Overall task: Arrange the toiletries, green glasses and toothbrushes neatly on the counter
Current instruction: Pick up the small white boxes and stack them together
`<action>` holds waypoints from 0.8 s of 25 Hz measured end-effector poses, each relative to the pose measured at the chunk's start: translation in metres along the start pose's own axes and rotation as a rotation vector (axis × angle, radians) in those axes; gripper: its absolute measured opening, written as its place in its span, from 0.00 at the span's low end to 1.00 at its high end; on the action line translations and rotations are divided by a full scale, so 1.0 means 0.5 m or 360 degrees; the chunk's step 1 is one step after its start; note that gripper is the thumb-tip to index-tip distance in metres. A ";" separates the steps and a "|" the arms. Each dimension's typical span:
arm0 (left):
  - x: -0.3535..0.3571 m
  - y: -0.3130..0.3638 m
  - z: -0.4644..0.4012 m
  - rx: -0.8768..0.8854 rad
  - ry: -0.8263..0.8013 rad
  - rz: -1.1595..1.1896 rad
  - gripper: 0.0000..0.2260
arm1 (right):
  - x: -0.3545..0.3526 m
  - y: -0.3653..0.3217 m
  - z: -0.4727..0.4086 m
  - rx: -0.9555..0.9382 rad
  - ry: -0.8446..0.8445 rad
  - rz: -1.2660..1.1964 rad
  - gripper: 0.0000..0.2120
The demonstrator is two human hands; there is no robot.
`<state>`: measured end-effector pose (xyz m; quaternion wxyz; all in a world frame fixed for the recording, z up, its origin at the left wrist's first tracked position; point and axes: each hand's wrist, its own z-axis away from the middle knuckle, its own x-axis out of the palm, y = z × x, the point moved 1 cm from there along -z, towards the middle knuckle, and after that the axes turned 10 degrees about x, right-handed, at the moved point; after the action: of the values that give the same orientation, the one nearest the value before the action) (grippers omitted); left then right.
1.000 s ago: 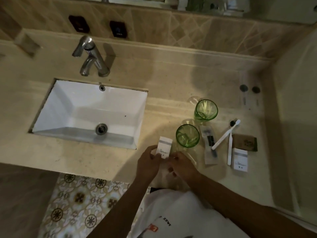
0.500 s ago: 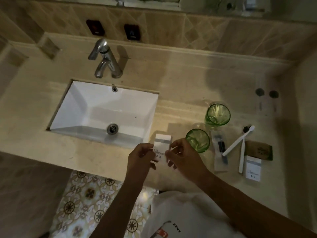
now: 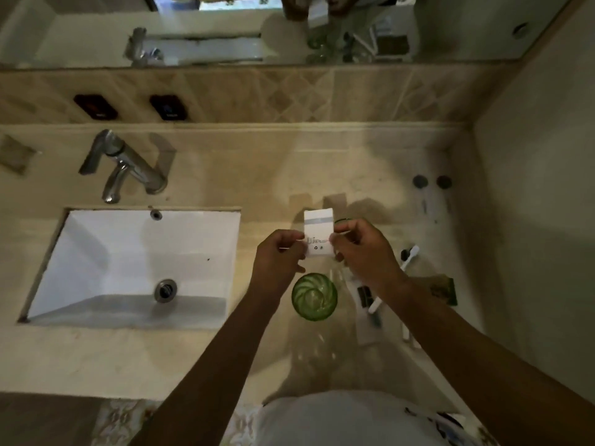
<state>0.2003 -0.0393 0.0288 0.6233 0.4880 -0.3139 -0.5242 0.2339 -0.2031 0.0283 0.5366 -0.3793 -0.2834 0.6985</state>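
1. White card, printed and banded grey, makes up the small toiletry box (image 3: 318, 232); it is held up above the bench (image 3: 225, 175), at 12 o'clock from the near green glass (image 3: 314, 297).
2. Both hands pinch it: the left hand (image 3: 279, 252) on its left edge, the right hand (image 3: 362, 249) on its right edge, fingers curled round the lower half.
3. It looks light and thin-walled, likely to dent under a hard squeeze; the side edges seem the best hold.
4. The near glass stands upright between the forearms, fragile and probably slippery; a second green glass (image 3: 342, 221) peeks out behind the right hand.
5. White toothbrushes (image 3: 410, 256) lie at 3 o'clock, partly hidden by the right wrist.
6. The sink (image 3: 135, 268) sits at 9 o'clock.
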 end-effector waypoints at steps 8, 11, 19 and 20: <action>0.183 0.058 -0.223 -0.0038 -0.0315 -0.0189 0.08 | -0.135 -0.024 -0.203 0.0122 0.0228 -0.0017 0.05; 0.258 0.059 -0.303 -0.0108 -0.0447 -0.0259 0.08 | -0.178 -0.022 -0.289 0.0191 0.0316 0.0027 0.10; 0.404 0.027 -0.457 -0.0253 -0.0420 -0.0251 0.06 | -0.224 0.011 -0.471 0.0193 0.0436 0.0249 0.13; 0.414 0.026 -0.468 -0.0257 -0.0424 -0.0254 0.07 | -0.227 0.010 -0.484 0.0205 0.0447 0.0307 0.14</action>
<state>0.4684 -0.1733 -0.0606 0.5697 0.3861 -0.3107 -0.6556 0.4486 -0.3165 -0.0840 0.5246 -0.4635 -0.1227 0.7035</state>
